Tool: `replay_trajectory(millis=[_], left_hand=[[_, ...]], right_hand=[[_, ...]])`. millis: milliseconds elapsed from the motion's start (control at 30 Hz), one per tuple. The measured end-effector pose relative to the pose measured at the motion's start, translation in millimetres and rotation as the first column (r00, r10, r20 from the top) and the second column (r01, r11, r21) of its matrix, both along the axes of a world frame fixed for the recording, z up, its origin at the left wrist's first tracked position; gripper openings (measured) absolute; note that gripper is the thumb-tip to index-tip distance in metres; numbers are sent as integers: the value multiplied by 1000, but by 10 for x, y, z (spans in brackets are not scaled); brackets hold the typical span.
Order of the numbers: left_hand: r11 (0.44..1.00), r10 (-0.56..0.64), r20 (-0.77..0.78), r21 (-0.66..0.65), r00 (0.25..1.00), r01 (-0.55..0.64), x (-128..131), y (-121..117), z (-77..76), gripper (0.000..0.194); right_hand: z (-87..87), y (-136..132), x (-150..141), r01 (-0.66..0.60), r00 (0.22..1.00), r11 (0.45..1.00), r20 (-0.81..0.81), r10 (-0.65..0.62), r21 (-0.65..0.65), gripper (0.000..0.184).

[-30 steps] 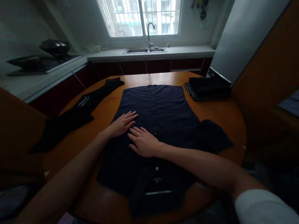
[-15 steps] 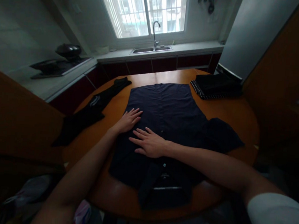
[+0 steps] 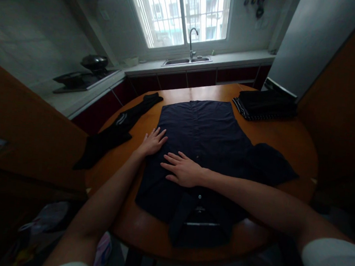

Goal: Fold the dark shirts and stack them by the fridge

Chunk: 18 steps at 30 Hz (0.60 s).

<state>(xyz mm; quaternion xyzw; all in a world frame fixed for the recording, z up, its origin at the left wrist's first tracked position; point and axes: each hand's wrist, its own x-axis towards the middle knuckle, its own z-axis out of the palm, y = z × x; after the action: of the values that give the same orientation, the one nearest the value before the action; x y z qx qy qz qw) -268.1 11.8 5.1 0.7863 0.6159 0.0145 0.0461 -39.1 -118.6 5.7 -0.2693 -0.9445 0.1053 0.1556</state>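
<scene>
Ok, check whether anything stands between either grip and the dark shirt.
Nothing visible does. The left grip rests at the side edge of the dark shirt, the right grip on its front. The black garment and folded stack lie to either side, out of the way.

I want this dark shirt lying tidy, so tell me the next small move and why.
Probably move the right hand across to the sleeve and fold it in over the dark shirt. That sleeve sticks out on the right, while none shows sticking out on the left, where the left hand lies at the edge. Both hands lie flat, gripping nothing.
</scene>
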Motion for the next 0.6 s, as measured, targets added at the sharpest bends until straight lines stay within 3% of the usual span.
replay_trajectory(millis=[100,200,400,500,600], left_hand=[[995,-38,-3,97,999,38,63,-67,54,64],[979,-148,27,144,989,143,176,-144,84,61],[941,-330,63,-55,942,333,244,-155,63,58],[943,-323,66,-64,944,327,125,-61,43,59],[969,-240,66,-40,969,243,-13,44,19,61]], right_hand=[[5,-5,2,6,1000,1000,8,-7,8,56],[20,-12,3,11,1000,1000,20,-11,14,55],[35,-19,5,8,1000,1000,11,-8,13,54],[12,-18,5,6,1000,1000,2,-6,-7,54],[-7,-15,4,6,1000,1000,-5,-6,-23,55]])
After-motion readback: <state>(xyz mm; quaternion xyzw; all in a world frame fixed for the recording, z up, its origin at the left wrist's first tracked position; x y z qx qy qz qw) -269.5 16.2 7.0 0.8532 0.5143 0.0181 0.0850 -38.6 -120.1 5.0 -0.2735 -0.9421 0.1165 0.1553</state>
